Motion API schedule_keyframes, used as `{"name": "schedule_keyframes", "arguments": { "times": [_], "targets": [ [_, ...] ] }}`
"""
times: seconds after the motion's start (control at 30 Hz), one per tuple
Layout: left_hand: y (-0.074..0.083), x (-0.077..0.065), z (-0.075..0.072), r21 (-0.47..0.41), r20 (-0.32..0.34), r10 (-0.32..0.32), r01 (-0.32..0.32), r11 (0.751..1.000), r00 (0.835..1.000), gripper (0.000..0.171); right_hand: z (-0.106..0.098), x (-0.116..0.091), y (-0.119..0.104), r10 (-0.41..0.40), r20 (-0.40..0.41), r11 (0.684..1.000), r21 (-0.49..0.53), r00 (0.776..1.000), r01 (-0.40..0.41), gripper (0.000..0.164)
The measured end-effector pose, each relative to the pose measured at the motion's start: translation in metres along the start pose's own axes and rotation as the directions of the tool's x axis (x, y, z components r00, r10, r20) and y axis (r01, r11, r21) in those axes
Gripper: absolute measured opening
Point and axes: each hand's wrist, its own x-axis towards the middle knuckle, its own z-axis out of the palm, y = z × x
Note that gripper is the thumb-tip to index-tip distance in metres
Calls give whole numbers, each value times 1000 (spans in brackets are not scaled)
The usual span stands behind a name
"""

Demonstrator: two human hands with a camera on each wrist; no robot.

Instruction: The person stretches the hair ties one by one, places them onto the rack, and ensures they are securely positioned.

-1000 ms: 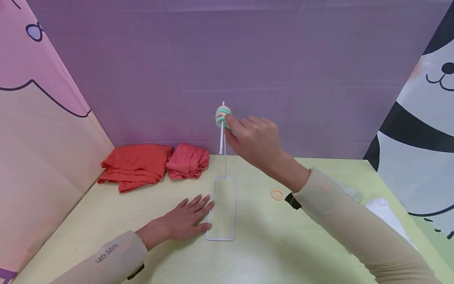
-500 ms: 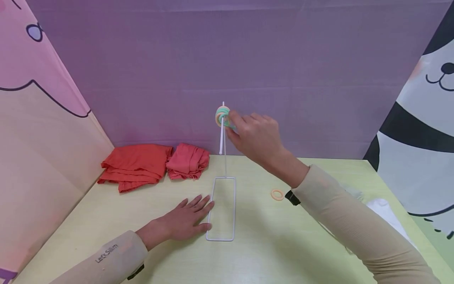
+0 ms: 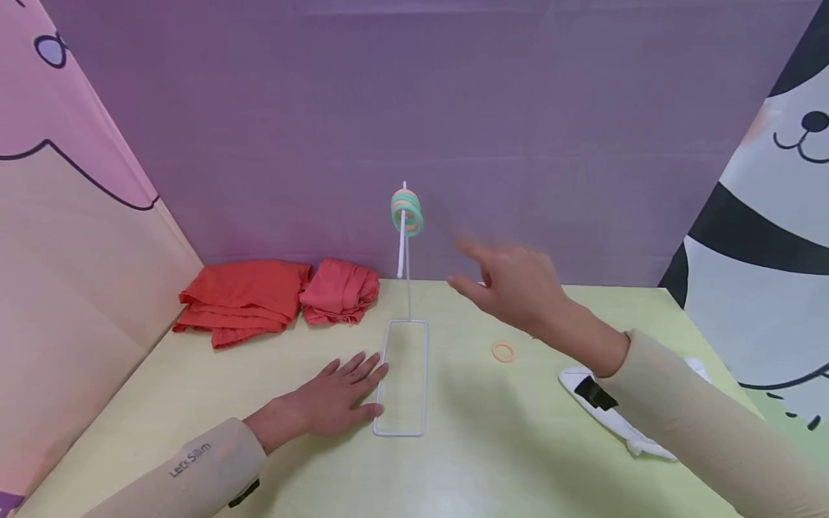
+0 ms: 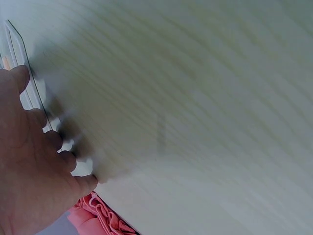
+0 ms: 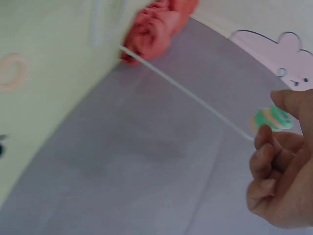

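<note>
A white wire stand (image 3: 424,388) has its rectangular base on the table, with a thin upright and a rod at the top pointing towards me. Several green and peach rings (image 3: 406,212) hang together on that rod. My left hand (image 3: 333,399) lies flat, fingers spread, with its fingertips and thumb on the base's left side. To the right of the rings, apart from them, my right hand (image 3: 521,284) is in the air and blurred. Its thumb and index finger stand apart with nothing between them; in the right wrist view the other fingers (image 5: 264,161) curl loosely.
One loose peach ring (image 3: 503,352) lies on the table right of the stand. Two folded red cloths (image 3: 246,298) (image 3: 341,291) sit at the back left. A white cloth (image 3: 615,417) lies partly under the right forearm. A purple curtain (image 3: 583,144) closes off the back.
My right hand has let go of a green ring, which now hangs on the rod with the others, and has drawn back to the right and down. The left hand has stayed on the base.
</note>
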Motion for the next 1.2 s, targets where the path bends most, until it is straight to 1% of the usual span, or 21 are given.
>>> {"name": "schedule_keyframes", "arguments": {
  "times": [0.03, 0.07, 0.1, 0.17, 0.23, 0.27, 0.37, 0.4, 0.53, 0.57, 0.67, 0.83, 1.0, 1.1, 1.2],
  "targets": [
    [0, 0, -1, -5, 0, -2, 2, 1000, 1000, 73, 4, -7, 5, 43, 82, 999, 28, 996, -45, 50],
    [-1, 0, -1, -4, -3, 1, -1, 1000, 1000, 73, 8, -15, 11, 82, 168, 995, 46, 982, -91, 51],
    [-1, 0, -1, -6, -4, 3, -3, 1000, 1000, 73, 13, -23, 16, 115, 246, 990, 53, 962, -131, 52],
    [-1, 1, -1, -9, -5, 6, -6, 1000, 1000, 73, 24, -39, 27, 162, 377, 979, 53, 912, -196, 54],
    [0, 1, -2, -8, -4, 9, -9, 1000, 1000, 73, 34, -53, 37, 204, 482, 966, 44, 852, -256, 55],
    [0, 0, -3, -3, -3, 7, -7, 1000, 1000, 73, 38, -59, 42, 216, 520, 962, 33, 827, -272, 56],
    [1, -1, -5, 4, 5, -3, 3, 1000, 1000, 74, 51, -73, 54, 237, 583, 957, -1, 777, -291, 56],
    [1, -1, -5, 5, 6, -6, 6, 1000, 1000, 74, 55, -77, 57, 243, 597, 956, -14, 765, -293, 56],
    [1, 0, -5, 5, 11, -10, 10, 1000, 1000, 74, 69, -85, 68, 282, 623, 945, -49, 729, -324, 59],
    [1, 0, -5, 6, 13, -11, 11, 1000, 1000, 73, 72, -86, 70, 292, 627, 941, -54, 723, -334, 60],
    [1, 1, -4, 5, 16, -9, 9, 1000, 1000, 74, 81, -88, 74, 313, 630, 933, -63, 711, -354, 61],
    [1, 1, -3, 7, 9, -1, 1, 1000, 1000, 73, 96, -91, 76, 331, 620, 927, -72, 711, -369, 61],
    [0, 1, -3, 10, 2, 0, 0, 1000, 1000, 73, 103, -90, 74, 367, 603, 911, -79, 708, -405, 51],
    [0, 2, -2, 12, 5, -3, 3, 1000, 1000, 73, 104, -89, 71, 367, 596, 911, -74, 714, -407, 48],
    [-1, 2, -2, 15, 7, -5, 5, 1000, 1000, 73, 105, -89, 70, 353, 578, 919, -67, 736, -388, 45]
  ]
}}
